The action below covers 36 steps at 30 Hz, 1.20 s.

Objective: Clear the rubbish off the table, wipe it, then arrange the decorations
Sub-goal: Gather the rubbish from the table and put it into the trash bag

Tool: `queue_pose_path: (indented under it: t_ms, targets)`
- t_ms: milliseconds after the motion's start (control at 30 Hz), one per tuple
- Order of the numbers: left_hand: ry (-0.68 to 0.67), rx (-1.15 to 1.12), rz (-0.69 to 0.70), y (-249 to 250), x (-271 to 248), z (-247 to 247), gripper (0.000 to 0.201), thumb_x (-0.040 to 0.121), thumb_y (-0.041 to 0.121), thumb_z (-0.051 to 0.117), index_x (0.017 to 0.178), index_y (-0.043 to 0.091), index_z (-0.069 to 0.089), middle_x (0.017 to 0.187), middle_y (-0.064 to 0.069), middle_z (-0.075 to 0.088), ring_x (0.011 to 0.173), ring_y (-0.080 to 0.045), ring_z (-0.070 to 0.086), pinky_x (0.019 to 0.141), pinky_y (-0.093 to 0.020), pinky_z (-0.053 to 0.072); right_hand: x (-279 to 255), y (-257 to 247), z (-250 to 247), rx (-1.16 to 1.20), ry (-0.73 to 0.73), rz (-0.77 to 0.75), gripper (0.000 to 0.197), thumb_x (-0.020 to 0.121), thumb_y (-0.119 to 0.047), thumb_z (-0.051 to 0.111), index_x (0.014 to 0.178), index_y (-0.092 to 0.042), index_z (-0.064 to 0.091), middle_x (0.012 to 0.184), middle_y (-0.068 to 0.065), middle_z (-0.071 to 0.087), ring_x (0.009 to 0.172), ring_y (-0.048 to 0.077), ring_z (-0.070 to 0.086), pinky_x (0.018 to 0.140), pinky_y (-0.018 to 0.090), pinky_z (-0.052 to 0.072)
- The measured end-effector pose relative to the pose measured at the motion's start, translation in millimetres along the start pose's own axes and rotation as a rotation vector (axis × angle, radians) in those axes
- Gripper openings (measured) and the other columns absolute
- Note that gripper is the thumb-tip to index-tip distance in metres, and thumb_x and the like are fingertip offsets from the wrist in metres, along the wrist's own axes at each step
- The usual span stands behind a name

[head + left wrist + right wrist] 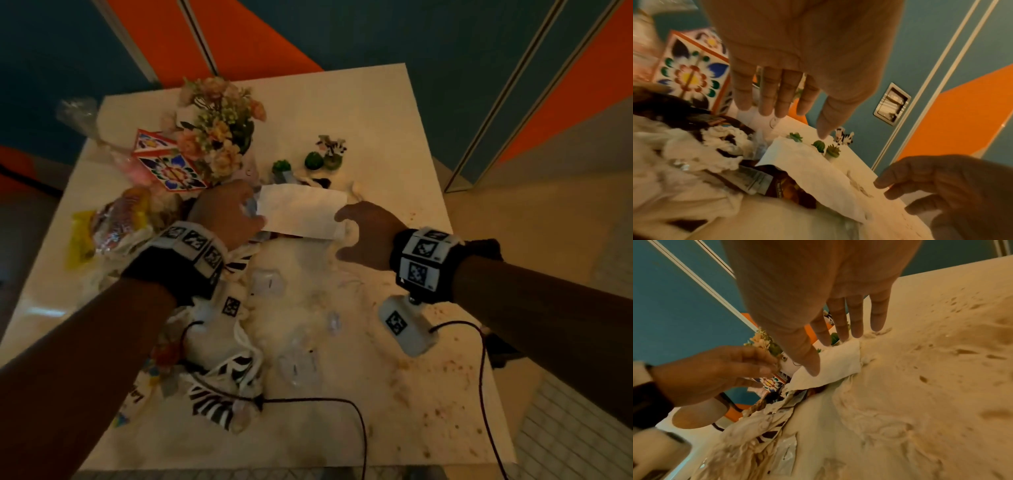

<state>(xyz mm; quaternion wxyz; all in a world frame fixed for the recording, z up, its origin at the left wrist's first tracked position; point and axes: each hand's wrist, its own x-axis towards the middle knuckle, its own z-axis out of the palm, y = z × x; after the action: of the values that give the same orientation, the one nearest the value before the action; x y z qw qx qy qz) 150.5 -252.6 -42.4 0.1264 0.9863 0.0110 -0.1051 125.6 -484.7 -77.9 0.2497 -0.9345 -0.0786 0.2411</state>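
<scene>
A white paper napkin (301,210) lies unfolded on the white table (342,109), partly over a dark snack wrapper (789,186). My left hand (251,209) hovers at the napkin's left edge, fingers fairly straight, holding nothing. At the napkin's right edge is my right hand (342,222), fingers spread above it and empty. In the wrist views the left hand (813,125) and the right hand (820,358) are both open over the napkin (838,363). Decorations stand behind: a flower bunch (219,126), a floral tile box (168,164), small succulents (313,159) and a zebra figure (330,144).
Crumpled snack bags (116,219) pile up at the left edge. A zebra-striped cloth (222,377) and clear plastic wrappers (267,281) lie in front of me. Brown crumbs and stains (445,377) speckle the table's right side. A blue and orange wall is behind.
</scene>
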Motion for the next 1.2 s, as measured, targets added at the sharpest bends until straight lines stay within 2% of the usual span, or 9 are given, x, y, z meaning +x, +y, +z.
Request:
queue_pose_path:
  t_ms: [133, 333, 400, 567, 700, 900, 1033, 1100, 1200]
  targets:
    - [-0.143, 0.068, 0.156, 16.3, 39.3, 18.4, 0.088, 0.069, 0.044, 0.078, 0.142, 0.024, 0.035, 0.143, -0.006, 0.042, 0.128, -0.028, 0.042, 0.104, -0.039, 0.039, -4.6, -3.7, 5.1, -0.025, 0.018, 0.099, 0.06, 0.08, -0.035, 0.072, 0.132, -0.022, 0.044, 0.139, 0.01, 0.039, 0.128, 0.031, 0.04, 0.103, 0.036, 0.038]
    - [-0.309, 0.381, 0.225, 24.1, 65.2, 49.5, 0.131, 0.044, 0.064, 0.08, 0.147, 0.042, 0.002, 0.156, -0.006, 0.009, 0.142, -0.036, 0.012, 0.112, -0.056, 0.023, -21.4, 2.2, 15.4, -0.074, 0.048, 0.195, 0.075, 0.069, -0.047, 0.078, 0.133, -0.028, 0.043, 0.142, 0.006, 0.033, 0.131, 0.03, 0.033, 0.106, 0.043, 0.036]
    - [-0.311, 0.392, 0.214, 20.5, 66.3, 57.2, 0.128, 0.047, 0.062, 0.081, 0.147, 0.039, 0.005, 0.154, -0.009, 0.012, 0.141, -0.038, 0.01, 0.112, -0.056, 0.019, -19.8, -1.6, 22.8, -0.108, 0.035, 0.198, 0.081, 0.065, -0.054, 0.079, 0.133, -0.03, 0.041, 0.14, 0.004, 0.031, 0.128, 0.03, 0.033, 0.104, 0.045, 0.038]
    - [-0.059, 0.253, 0.206, 5.6, 51.2, 66.0, 0.089, 0.061, 0.058, 0.07, 0.136, 0.032, 0.029, 0.138, -0.01, 0.041, 0.13, -0.035, 0.034, 0.107, -0.058, 0.026, -3.2, -11.2, 41.9, -0.2, 0.024, 0.197, 0.086, 0.058, -0.062, 0.078, 0.127, -0.026, 0.041, 0.135, 0.004, 0.03, 0.121, 0.031, 0.033, 0.095, 0.047, 0.039]
    - [0.038, -0.039, 0.101, -13.6, 34.4, 49.4, 0.077, 0.071, 0.032, 0.07, 0.138, 0.025, 0.032, 0.134, -0.013, 0.044, 0.124, -0.037, 0.043, 0.101, -0.05, 0.04, 11.2, -17.0, 50.8, -0.185, 0.027, 0.195, 0.088, 0.059, -0.054, 0.082, 0.129, -0.024, 0.04, 0.132, 0.006, 0.03, 0.12, 0.033, 0.033, 0.096, 0.048, 0.039]
    - [0.164, -0.34, -0.062, -39.8, 1.8, 3.3, 0.063, 0.081, 0.018, 0.067, 0.136, 0.016, 0.036, 0.131, -0.011, 0.053, 0.119, -0.033, 0.051, 0.088, -0.037, 0.043, 34.0, -20.6, 45.9, -0.091, -0.001, 0.17, 0.059, 0.075, -0.024, 0.077, 0.124, -0.014, 0.046, 0.128, 0.013, 0.033, 0.11, 0.037, 0.046, 0.085, 0.038, 0.044]
    - [0.175, -0.376, -0.093, -57.5, -14.3, -6.7, 0.061, 0.08, 0.015, 0.069, 0.133, 0.013, 0.039, 0.12, -0.009, 0.054, 0.111, -0.031, 0.053, 0.075, -0.031, 0.036, 48.1, -24.6, 44.2, -0.137, 0.016, 0.119, 0.029, 0.084, -0.011, 0.063, 0.112, -0.009, 0.056, 0.118, 0.015, 0.052, 0.107, 0.036, 0.053, 0.075, 0.032, 0.039]
    - [0.186, -0.364, -0.088, -65.9, -23.6, -9.1, 0.058, 0.078, 0.016, 0.07, 0.129, 0.012, 0.042, 0.106, -0.001, 0.049, 0.103, -0.024, 0.051, 0.073, -0.03, 0.034, 52.4, -28.7, 42.6, -0.164, 0.026, 0.104, 0.02, 0.086, -0.008, 0.057, 0.105, -0.008, 0.064, 0.115, 0.014, 0.059, 0.106, 0.034, 0.055, 0.078, 0.032, 0.043]
    - [0.178, -0.364, -0.082, -79.0, -36.5, -12.5, 0.061, 0.077, 0.016, 0.072, 0.13, 0.015, 0.042, 0.102, 0.005, 0.043, 0.093, -0.017, 0.046, 0.073, -0.03, 0.035, 58.9, -37.2, 38.7, -0.136, 0.144, 0.054, 0.015, 0.083, -0.011, 0.062, 0.096, -0.01, 0.069, 0.121, 0.011, 0.054, 0.109, 0.032, 0.051, 0.09, 0.035, 0.046]
